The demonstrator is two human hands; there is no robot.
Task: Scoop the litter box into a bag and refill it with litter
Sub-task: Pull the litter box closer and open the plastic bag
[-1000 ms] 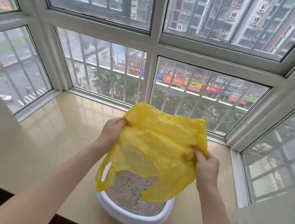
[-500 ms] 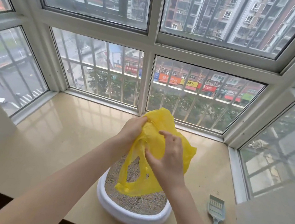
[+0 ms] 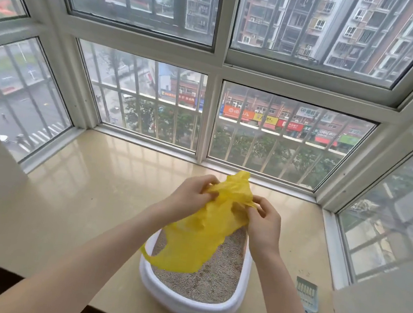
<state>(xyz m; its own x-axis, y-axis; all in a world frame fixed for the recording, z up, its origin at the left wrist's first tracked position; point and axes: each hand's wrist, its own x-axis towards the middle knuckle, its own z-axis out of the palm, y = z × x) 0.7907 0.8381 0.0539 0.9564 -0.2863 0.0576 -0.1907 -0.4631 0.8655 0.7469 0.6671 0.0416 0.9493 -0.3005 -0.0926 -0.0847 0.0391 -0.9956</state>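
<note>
Two hands, one bag. The left hand (image 3: 190, 197) has its fingers curled and pinches the upper edge of the single yellow plastic bag (image 3: 204, 230); the right hand (image 3: 265, 222), likewise curled, pinches the same edge just beside it (the two grips lie close together, with bunched film between them). A crumpled peak of the bag rises above both hands, while the rest hangs down and towards the left, its lower edge and one loop handle trailing over the left rim of the box.

One white litter box (image 3: 183, 305) stands directly below the hands on the beige window ledge (image 3: 80, 193). It is filled with pale grey litter (image 3: 214, 280), part of which is hidden behind the bag.

One pale blue-green scoop (image 3: 307, 295) lies flat on the ledge to the right of the box, apart from it, slotted end away from the viewer (neither hand touches it).

Barred windows (image 3: 280, 134) enclose the ledge on three sides.
</note>
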